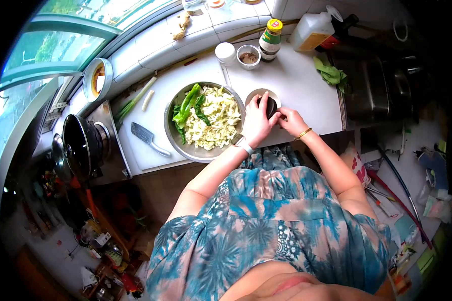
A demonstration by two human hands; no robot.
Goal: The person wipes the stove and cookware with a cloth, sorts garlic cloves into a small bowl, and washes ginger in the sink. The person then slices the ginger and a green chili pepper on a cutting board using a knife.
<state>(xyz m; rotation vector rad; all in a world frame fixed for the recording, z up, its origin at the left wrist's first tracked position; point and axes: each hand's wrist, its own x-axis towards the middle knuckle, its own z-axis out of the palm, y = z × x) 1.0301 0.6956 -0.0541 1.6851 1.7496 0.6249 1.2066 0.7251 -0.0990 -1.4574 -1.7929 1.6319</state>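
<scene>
My left hand (258, 120) curls its fingers around a dark round object (271, 107), which looks like a small jar or lid; its kind is unclear. The thumb and fingers of my right hand (291, 122) are closed at the near right edge of the same object. Under and behind it shows the pale rim of a small bowl (256, 93). Just left of my left hand stands a large metal basin (172, 134) with chopped pale cabbage (217, 118) and whole green peppers (187, 106) in it.
A cleaver (145, 136) and scallions (135, 103) lie left of the basin. Behind my hands stand a white-lidded jar (225, 52), a small cup (248, 57) and a yellow-capped jar (270, 40). A green cloth (330, 72) lies beside the sink (364, 85). A wok (80, 145) sits far left.
</scene>
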